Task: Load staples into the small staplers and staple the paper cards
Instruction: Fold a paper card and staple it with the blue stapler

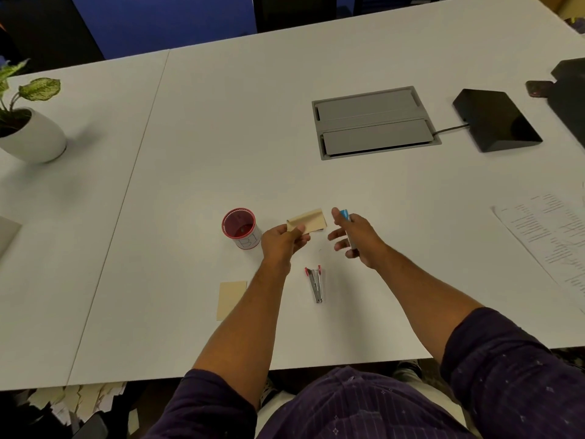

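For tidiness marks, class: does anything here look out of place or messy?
Yes. Paper cards and scraps lie scattered on the floor under the table's near edge, at lower left. On the table, the card pinched in the left hand curls at its top edge.

Matt paper card (pixel 308 220); shiny metal stapler (pixel 316 284).

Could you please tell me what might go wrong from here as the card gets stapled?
1. The left hand pinches the tan card by one corner, so it may bend or slip under the blue stapler that the right hand holds.
2. The red stapler lies under both forearms and could get knocked.
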`<state>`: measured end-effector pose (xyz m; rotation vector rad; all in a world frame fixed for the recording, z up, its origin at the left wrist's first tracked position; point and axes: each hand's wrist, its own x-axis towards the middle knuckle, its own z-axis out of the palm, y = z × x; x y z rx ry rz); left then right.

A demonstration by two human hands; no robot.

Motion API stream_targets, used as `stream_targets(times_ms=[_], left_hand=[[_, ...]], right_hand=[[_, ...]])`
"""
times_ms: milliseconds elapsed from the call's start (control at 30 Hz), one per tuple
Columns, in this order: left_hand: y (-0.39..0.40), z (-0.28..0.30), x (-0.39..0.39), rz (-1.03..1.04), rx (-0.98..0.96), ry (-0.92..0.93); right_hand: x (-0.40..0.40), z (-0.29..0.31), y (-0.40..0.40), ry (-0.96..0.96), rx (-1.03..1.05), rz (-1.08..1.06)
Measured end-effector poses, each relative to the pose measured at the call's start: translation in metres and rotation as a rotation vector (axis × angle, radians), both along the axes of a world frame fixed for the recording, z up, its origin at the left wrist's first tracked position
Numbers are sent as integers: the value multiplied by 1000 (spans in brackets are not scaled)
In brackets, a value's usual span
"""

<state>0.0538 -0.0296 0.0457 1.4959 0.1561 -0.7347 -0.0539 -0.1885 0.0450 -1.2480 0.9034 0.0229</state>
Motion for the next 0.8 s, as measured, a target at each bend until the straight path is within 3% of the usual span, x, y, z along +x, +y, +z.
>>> stream_targets(times_ms=[267,433,800], left_hand=[[1,6,1,51,-104,42],[2,9,1,70,-136,60],[2,6,0,83,-124,51]], right_hand=[[-3,-4,9,-233,-103,114],[-2,-3,13,-242,17,113],[0,-5,16,-250,76,71]])
